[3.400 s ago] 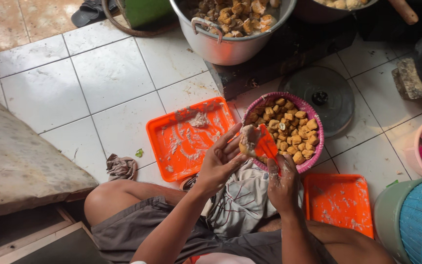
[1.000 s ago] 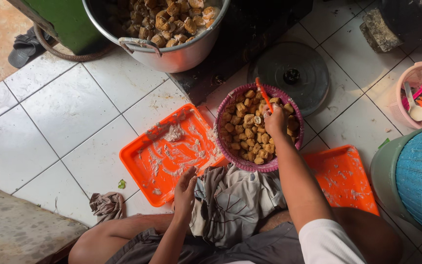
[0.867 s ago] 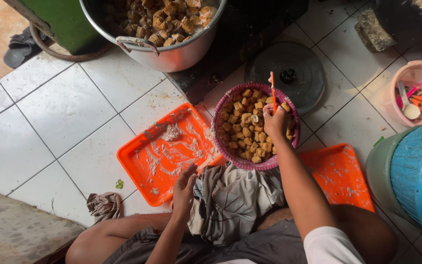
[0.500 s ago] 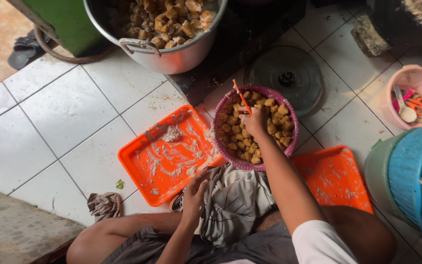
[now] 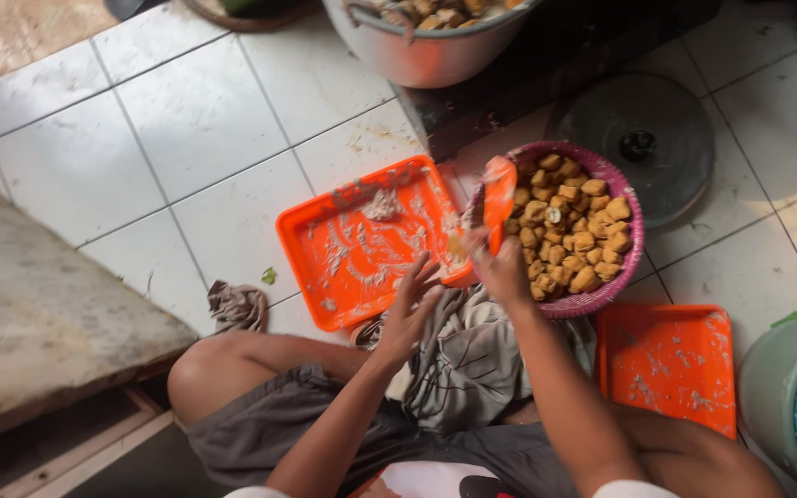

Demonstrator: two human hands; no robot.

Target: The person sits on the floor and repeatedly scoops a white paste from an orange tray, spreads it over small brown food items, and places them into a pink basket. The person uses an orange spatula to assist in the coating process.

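Right hand (image 5: 502,269) grip closed on orange spatula (image 5: 498,201), tofu basket (image 5: 622,277) just beside; left hand (image 5: 410,309) grip open, empty, near orange tray (image 5: 311,231).

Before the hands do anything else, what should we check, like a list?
1. Right hand grips the orange spatula: ok.
2. Left hand holds nothing, fingers spread: ok.
3. Purple basket of fried pieces sits flat on the floor: ok.
4. Orange tray with paste smears lies within reach, near the left hand: ok.
5. Cloth covers the lap: ok.
6. Whether a fried piece sits between the two hands: cannot tell, that spot is blurred.
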